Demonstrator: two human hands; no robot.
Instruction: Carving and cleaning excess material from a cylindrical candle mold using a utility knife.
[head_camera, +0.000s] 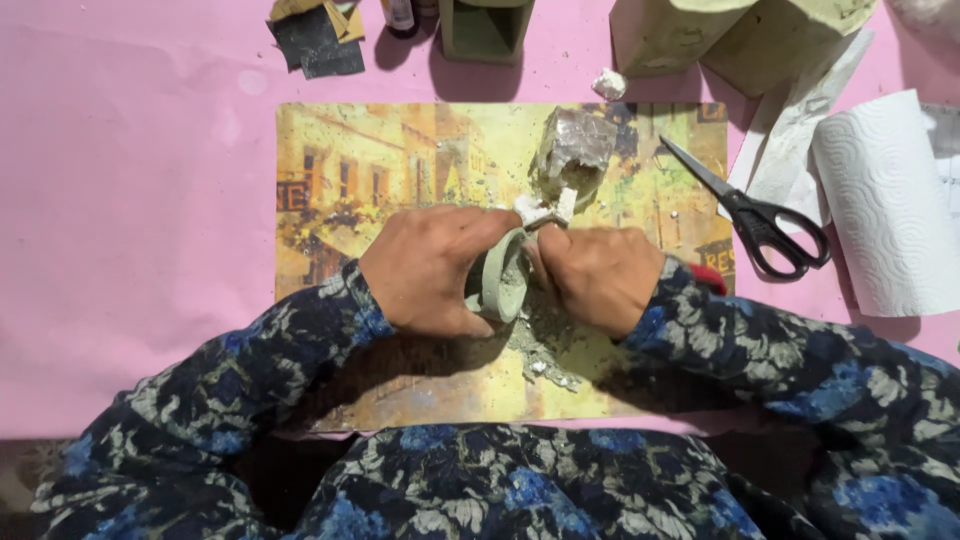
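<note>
While our left hand (430, 268) grips the pale green ring (497, 282) on edge, our right hand (597, 277) just beside pinches white paper (541, 210) at its top rim.

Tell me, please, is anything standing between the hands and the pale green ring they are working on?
Nothing visible does: the left hand and the right hand both already grip the pale green ring directly, over the picture mat.

Home craft table: pink cover (130, 200), scissors (750, 215), sandpaper scraps (318, 40), paper towel roll (880, 200).
</note>
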